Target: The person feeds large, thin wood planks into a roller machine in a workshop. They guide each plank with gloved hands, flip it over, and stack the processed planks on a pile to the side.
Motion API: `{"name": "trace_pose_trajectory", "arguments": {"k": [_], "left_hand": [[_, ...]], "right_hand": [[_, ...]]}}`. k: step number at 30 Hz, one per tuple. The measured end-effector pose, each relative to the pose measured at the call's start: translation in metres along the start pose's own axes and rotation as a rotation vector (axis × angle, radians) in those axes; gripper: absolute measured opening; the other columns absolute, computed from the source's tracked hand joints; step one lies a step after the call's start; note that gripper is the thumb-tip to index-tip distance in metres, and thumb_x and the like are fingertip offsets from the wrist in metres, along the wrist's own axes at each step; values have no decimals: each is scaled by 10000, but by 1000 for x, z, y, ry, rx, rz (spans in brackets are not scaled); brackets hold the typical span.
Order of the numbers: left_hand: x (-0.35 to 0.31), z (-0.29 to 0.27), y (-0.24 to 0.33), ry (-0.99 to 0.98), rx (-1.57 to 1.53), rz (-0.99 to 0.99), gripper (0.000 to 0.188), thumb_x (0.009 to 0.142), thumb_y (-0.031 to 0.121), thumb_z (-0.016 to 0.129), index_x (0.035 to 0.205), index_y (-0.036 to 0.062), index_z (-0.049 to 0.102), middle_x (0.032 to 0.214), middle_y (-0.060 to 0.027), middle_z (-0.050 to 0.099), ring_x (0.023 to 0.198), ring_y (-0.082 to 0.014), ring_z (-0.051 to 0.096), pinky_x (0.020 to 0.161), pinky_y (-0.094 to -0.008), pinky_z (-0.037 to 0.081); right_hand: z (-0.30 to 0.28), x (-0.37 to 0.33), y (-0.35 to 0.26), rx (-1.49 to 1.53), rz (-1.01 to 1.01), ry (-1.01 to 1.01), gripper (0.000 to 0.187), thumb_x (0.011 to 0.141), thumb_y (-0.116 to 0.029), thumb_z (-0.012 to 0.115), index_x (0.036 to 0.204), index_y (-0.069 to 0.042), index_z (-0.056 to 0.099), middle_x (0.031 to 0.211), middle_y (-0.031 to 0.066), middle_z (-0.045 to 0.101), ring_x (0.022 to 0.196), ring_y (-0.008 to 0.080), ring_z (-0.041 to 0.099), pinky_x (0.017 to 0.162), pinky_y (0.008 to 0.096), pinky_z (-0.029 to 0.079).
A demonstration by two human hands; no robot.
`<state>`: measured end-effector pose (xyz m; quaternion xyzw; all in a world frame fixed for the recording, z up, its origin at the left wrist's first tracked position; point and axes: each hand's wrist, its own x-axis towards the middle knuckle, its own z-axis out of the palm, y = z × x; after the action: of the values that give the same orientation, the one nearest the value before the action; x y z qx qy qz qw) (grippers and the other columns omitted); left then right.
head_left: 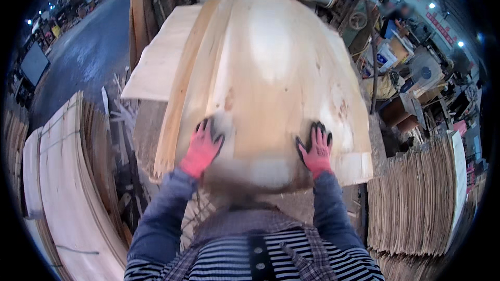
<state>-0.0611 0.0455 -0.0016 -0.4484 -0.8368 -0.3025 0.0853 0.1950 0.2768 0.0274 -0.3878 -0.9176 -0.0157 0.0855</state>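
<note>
Wood sheets (pixel 276 104) fill mid-frame, beneath the left hand (pixel 203 147) and right hand (pixel 316 152), fingers spread wide, gripping nothing. Steadying seems in hand; any shift calls for even pressure from both.

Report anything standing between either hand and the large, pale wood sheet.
Nothing visible beyond the pink-and-black fabric gloves: the left hand and right hand appear to rest on the large, pale wood sheet. The long tan wood strip lies left of the left hand.
</note>
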Motion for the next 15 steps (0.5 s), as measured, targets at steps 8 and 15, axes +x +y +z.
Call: {"name": "trace_pose_trajectory", "arguments": {"k": [8, 15], "left_hand": [[28, -22, 71, -111, -40, 97, 727, 732, 254, 628, 1309, -7, 271, 1341, -246, 251, 1218, -420, 252, 991, -479, 238], [108, 37, 17, -246, 206, 2, 765, 757, 365, 558, 1301, -66, 235, 1374, -243, 182, 1256, -419, 175, 1032, -482, 135]], "right_hand": [[25, 62, 57, -47, 198, 27, 774, 775, -531, 435, 1314, 3, 282, 1354, 195, 287, 1280, 336, 210, 1011, 585, 16], [15, 102, -33, 194, -56, -166, 804, 730, -564, 494, 1313, -44, 304, 1379, 200, 225, 1289, 345, 184, 1021, 564, 13]]}}
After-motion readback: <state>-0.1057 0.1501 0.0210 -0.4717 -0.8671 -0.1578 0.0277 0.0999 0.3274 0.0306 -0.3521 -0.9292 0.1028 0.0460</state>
